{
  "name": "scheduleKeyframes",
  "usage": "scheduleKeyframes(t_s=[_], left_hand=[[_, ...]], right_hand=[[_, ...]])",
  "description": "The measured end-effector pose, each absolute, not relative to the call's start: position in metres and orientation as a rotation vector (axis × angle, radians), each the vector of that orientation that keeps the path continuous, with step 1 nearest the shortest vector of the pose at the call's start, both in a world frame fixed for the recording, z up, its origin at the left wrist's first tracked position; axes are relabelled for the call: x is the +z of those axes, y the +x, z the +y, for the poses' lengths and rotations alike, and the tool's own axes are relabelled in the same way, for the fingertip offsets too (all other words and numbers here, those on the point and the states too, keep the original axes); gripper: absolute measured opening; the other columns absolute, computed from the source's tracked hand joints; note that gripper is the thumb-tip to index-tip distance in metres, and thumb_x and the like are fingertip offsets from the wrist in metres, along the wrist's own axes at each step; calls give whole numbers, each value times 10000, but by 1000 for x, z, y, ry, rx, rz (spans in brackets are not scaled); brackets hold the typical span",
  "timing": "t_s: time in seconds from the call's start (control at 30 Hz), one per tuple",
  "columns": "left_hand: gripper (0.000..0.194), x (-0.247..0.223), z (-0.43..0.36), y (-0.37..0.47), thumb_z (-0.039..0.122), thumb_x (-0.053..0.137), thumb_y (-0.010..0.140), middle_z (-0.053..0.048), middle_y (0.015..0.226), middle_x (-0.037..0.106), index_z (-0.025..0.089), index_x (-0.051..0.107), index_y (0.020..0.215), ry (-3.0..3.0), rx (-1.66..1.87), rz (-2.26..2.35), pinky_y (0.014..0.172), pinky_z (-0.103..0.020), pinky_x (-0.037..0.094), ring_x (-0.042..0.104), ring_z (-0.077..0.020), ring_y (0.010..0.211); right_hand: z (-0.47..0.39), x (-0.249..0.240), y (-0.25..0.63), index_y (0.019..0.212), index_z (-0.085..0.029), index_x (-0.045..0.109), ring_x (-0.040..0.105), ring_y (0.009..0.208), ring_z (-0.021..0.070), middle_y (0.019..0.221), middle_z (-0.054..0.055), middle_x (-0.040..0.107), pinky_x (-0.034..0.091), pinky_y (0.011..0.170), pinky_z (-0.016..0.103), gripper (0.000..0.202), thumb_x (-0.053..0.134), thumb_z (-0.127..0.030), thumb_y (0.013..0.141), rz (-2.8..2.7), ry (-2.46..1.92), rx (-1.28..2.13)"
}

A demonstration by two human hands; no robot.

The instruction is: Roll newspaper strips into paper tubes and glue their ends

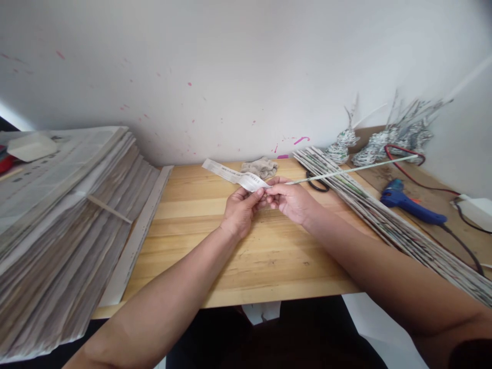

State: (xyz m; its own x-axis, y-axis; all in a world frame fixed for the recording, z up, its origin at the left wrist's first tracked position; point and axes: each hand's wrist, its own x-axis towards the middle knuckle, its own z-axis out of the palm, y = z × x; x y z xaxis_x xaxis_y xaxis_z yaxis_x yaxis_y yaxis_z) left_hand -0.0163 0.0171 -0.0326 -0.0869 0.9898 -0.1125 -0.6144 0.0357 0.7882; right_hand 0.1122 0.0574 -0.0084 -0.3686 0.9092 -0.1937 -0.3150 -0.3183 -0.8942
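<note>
Just above the middle of the wooden table [184, 236], my two hands meet fingertip to fingertip. My left hand [239, 207] pinches a strip of printed newspaper [230, 174] whose flat, loose end stretches up and to the left. My right hand [286, 199] closes on the same strip where it turns into a thin rolled paper tube [353, 166], which runs out to the right over other tubes. The exact spot between the fingertips is partly hidden by the thumbs.
A tall stack of newspaper strips [88, 230] stands at the left. Rolled paper tubes [357, 197] lie in a bundle at the right, beside black-handled scissors [318, 184] and a blue glue gun [411, 202]. Woven paper figures [378, 146] and a crumpled cloth [260, 167] sit by the wall.
</note>
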Motion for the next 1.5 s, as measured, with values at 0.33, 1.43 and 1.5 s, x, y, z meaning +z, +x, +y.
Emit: scheduleKeyframes(t_s=[0.33,1.43,1.5], left_hand=[[272,-28,16,-18,254,830,692,-23,715,688,105,677,862,524,1464,867,653,-209,516,635,-92,640],[221,-25,18,-21,229,813,730,-37,714,681,97,682,849,547,1457,832,632,-182,521,635,-86,644],[236,-26,18,-20,227,819,716,-30,718,680,99,684,861,549,1467,823,634,-186,519,627,-81,638]], right_hand=[[52,-9,110,784,-154,640,585,581,103,653,3,666,450,516,224,256,817,-193,604,-1201,-877,1676],[54,-11,109,801,-166,671,597,559,118,638,7,679,478,510,244,328,876,-340,613,-1314,-833,1484],[54,-11,109,789,-163,666,600,562,118,629,7,678,474,511,241,324,877,-334,612,-1299,-831,1503]])
